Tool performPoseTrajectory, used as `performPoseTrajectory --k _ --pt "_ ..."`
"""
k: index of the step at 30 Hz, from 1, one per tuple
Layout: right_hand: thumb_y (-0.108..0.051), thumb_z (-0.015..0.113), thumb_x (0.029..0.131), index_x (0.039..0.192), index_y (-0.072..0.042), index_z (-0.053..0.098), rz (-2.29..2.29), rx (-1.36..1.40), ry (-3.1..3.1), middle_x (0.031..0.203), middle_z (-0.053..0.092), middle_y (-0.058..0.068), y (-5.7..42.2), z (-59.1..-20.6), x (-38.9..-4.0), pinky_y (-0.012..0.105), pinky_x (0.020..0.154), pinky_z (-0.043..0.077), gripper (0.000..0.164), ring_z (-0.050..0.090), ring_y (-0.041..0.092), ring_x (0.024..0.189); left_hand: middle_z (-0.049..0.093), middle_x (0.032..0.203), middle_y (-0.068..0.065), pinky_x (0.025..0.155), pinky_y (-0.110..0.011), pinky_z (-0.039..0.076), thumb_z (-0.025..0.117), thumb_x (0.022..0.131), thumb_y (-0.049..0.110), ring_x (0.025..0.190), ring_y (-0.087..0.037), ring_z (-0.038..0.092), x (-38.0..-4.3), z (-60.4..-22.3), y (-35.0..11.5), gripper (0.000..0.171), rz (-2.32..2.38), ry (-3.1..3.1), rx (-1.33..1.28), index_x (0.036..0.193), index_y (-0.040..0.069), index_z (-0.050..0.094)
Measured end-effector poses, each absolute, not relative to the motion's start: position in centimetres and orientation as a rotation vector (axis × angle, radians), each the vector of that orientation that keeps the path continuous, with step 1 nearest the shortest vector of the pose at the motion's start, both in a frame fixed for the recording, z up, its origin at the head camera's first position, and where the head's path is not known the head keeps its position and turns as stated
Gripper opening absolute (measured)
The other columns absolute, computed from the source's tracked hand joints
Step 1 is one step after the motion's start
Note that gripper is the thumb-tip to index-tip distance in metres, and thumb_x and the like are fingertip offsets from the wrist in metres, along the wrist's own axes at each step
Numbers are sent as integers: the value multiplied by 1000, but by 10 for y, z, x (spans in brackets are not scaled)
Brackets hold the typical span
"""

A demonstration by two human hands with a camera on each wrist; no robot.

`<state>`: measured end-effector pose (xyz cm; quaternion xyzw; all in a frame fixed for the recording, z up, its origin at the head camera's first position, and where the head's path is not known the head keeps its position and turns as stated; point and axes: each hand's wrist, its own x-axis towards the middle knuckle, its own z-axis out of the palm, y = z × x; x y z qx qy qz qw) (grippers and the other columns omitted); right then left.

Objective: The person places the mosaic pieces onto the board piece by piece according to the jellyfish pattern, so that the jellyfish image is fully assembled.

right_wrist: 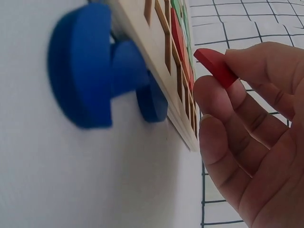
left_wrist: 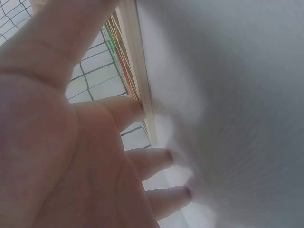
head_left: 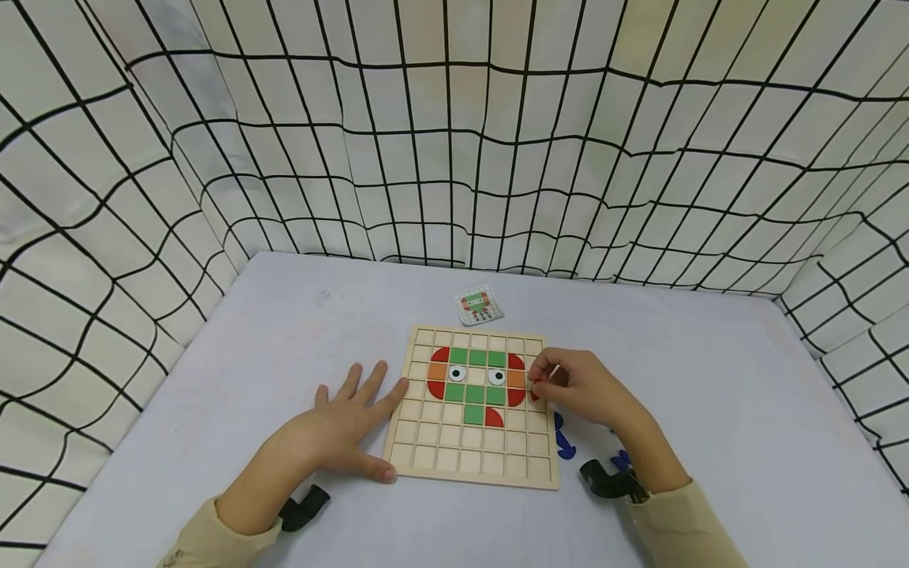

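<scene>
At left, the left hand is spread wide, and the left edge of the wooden board is touched by its index fingertip. Above the right side of the board, a red piece is held; its long axis is slanted, with the thin tip pointed toward the board. It is pinched narrowly between the thumb and fingertips of the right hand.

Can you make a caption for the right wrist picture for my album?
A right hand pinches a flat red piece near rounded blue pieces beside a pale wooden grid board.
</scene>
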<state>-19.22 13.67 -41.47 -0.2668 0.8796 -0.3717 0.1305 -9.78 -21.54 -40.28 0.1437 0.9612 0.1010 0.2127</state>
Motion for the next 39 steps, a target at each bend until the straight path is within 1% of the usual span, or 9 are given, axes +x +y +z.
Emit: performPoseTrajectory --k 8,12,18,24,28,31,35,39 --pt "-12 69 92 93 -21 64 -1071 -861 2550 88 66 -10 130 -410 -192 29 71 53 10 61 14 83 4 167 -19 102 -83 12 78 66 70 150 -52 1 -99 -406 -215 120 273 2674 399 160 22 22" --pt "-13 70 92 92 -22 64 -1089 -872 2562 89 66 -10 125 -404 -194 30 72 54 11 62 15 84 4 167 -19 102 -84 11 79 66 70 149 -53 1 -99 -406 -216 120 272 2676 390 160 21 23" --pt "-12 69 92 93 -21 64 -1170 -946 2490 92 67 -8 107 -397 -199 34 74 55 10 63 16 86 4 167 -19 101 -84 11 79 66 69 149 -53 0 -98 -406 -219 120 290 2673 381 160 20 23" --pt "-13 69 92 93 -21 65 -1235 -1017 2453 87 69 -10 86 -388 -201 38 73 54 9 64 14 83 4 167 -19 102 -84 11 78 66 69 149 -53 0 -98 -406 -219 120 287 2677 388 160 21 22" --pt "-16 69 93 96 -18 68 -1232 -1004 2436 89 69 -11 76 -388 -195 35 73 53 4 63 13 84 2 167 -18 102 -83 10 79 66 69 150 -52 -1 -98 -406 -219 120 297 2667 388 160 22 22" --pt "-15 70 93 97 -19 70 -1192 -982 2424 91 70 -11 72 -393 -191 31 72 54 6 64 11 82 2 167 -18 102 -83 11 78 66 70 150 -52 -1 -98 -405 -218 120 287 2663 396 161 22 22" --pt "-12 72 91 94 -21 71 -1183 -954 2399 90 71 -9 68 -400 -186 28 69 54 10 65 10 76 2 167 -19 102 -83 12 77 66 71 149 -53 0 -99 -405 -216 120 270 2665 406 161 21 22" --pt "-13 73 89 92 -23 71 -1156 -924 2391 88 69 -13 60 -406 -181 28 68 54 11 65 8 74 2 167 -19 101 -84 12 77 66 71 149 -53 1 -99 -405 -216 120 271 2662 407 161 21 22"
